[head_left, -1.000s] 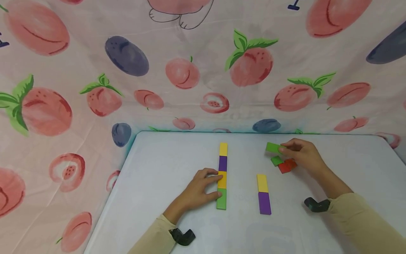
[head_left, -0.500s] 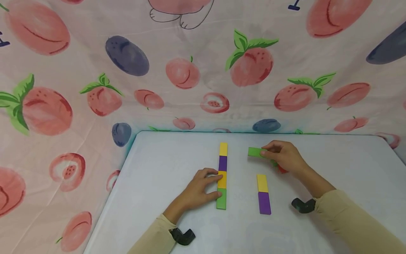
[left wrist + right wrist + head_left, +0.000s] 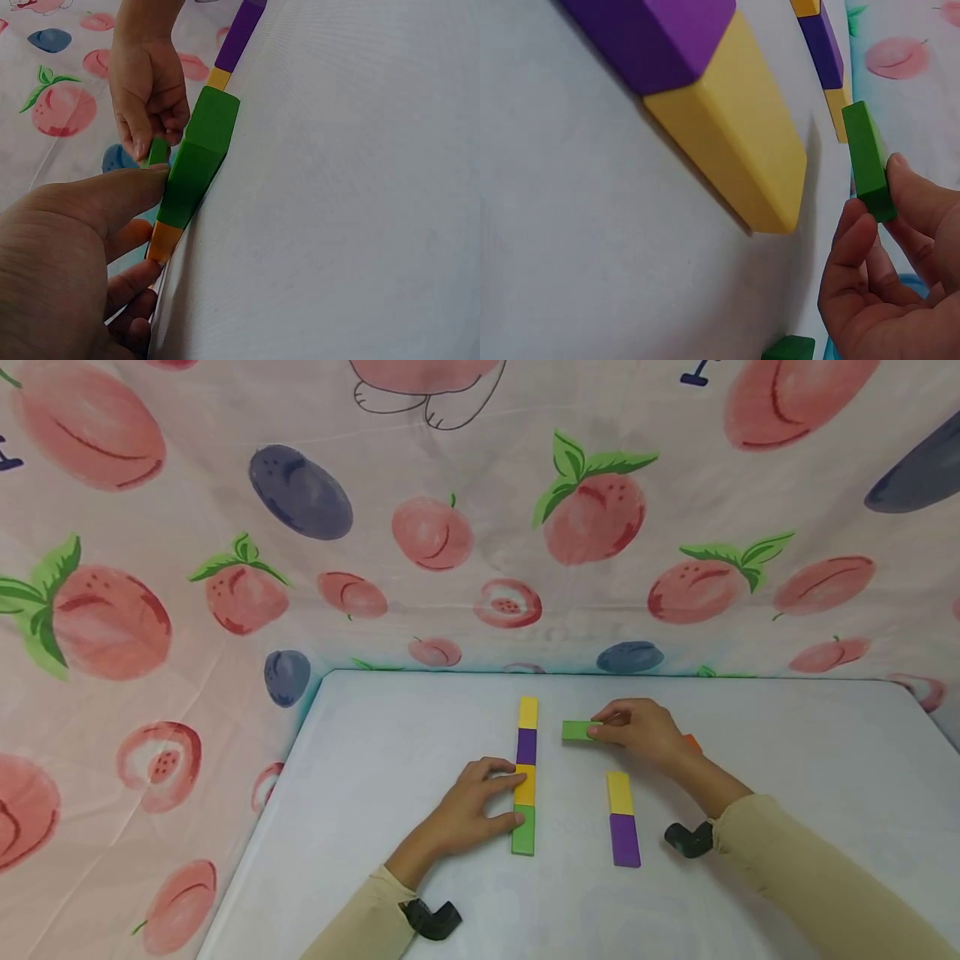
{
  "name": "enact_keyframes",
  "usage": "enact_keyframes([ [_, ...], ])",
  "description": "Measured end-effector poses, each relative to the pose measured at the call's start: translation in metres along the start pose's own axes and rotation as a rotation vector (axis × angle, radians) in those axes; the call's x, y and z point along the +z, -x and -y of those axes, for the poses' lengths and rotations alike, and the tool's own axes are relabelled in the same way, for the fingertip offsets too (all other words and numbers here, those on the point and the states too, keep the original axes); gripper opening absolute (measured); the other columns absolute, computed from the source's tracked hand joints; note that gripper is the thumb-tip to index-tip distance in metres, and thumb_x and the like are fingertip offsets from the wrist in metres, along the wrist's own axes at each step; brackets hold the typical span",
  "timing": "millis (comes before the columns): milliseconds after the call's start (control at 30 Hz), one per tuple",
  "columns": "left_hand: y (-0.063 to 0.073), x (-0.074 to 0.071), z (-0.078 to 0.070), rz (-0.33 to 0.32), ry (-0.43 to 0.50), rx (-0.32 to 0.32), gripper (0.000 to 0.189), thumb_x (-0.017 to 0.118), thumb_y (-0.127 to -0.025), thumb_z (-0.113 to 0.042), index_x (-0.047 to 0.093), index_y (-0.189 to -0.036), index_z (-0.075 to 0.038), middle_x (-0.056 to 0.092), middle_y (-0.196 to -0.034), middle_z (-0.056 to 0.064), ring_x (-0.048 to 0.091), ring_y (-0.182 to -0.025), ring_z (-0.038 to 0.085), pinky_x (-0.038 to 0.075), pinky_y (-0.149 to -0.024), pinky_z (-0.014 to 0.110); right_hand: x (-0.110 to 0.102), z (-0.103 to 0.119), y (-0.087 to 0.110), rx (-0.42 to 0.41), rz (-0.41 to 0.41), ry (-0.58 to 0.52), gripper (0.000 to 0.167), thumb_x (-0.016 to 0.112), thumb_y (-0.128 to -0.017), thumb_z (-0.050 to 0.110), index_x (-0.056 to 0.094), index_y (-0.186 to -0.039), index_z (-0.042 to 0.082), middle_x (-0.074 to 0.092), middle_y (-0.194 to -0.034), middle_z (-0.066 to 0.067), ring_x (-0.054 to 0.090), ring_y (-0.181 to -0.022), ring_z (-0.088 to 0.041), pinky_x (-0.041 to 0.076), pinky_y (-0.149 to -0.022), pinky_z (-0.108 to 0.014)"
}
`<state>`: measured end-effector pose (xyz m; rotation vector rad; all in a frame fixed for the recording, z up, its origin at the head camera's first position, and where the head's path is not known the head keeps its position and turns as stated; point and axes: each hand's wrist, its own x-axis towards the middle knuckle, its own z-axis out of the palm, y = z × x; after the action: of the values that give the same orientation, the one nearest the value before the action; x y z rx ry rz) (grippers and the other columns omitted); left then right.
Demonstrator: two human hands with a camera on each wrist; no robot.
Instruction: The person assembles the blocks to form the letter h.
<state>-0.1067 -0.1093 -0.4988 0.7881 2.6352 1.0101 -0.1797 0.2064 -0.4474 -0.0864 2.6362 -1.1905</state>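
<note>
On the white tabletop point(image 3: 360, 735), the right hand point(image 3: 641, 728) pinches a green block point(image 3: 574, 731) between thumb and fingers, which close on its right end; the block lies crosswise, just right of a straight row and apart from it. From far to near, that row has a pale yellow block point(image 3: 528, 712), a dark purple block point(image 3: 527, 746), an orange-yellow block point(image 3: 528, 795) and a light green block point(image 3: 523, 839), set end to end. The left hand point(image 3: 468, 806) rests at its left side, fingers loosely spread and gripping nothing, thumb touching the light green block and fingertips the orange-yellow one. Nearer the right forearm lie a yellow block point(image 3: 619, 793) and a purple block point(image 3: 626, 840), joined end to end. A red block point(image 3: 692, 742) shows partly behind the right wrist.
</note>
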Motion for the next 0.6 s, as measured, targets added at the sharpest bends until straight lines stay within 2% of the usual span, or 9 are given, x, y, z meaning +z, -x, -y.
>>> enact_keyframes([
  [100, 0.000, 0.000, 0.000, -0.003, -0.001, 0.003, 0.056, 0.072, -0.094, -0.040, 0.059, -0.145, -0.024, 0.047, -0.150, -0.005, 0.037, -0.142, 0.019, 0.038, -0.118, 0.046, 0.004, 0.002, -0.003, 0.041, 0.027, 0.040, 0.031, 0.079, -0.089, 0.039, 0.077, -0.110, 0.016, 0.074, -0.101, -0.007, 0.063, -0.091, -0.021, 0.051, -0.072, -0.028],
  [267, 0.001, -0.001, -0.001, -0.002, 0.010, 0.003, 0.055, 0.072, -0.093, -0.039, 0.059, -0.145, -0.024, 0.047, -0.150, -0.005, 0.037, -0.143, 0.019, 0.038, -0.119, 0.045, 0.009, 0.004, -0.006, 0.079, 0.076, 0.069, 0.029, 0.077, -0.091, 0.036, 0.077, -0.111, 0.016, 0.072, -0.091, -0.004, 0.061, -0.086, -0.021, 0.049, -0.071, -0.028],
  [600, 0.001, -0.001, -0.001, -0.012, 0.008, 0.008, 0.055, 0.072, -0.093, -0.039, 0.060, -0.145, -0.024, 0.047, -0.150, -0.004, 0.038, -0.142, 0.019, 0.039, -0.118, 0.046, 0.012, 0.006, -0.012, 0.052, 0.128, 0.097, 0.028, 0.075, -0.092, 0.034, 0.077, -0.114, 0.016, 0.072, -0.090, -0.002, 0.062, -0.083, -0.019, 0.050, -0.071, -0.028],
])
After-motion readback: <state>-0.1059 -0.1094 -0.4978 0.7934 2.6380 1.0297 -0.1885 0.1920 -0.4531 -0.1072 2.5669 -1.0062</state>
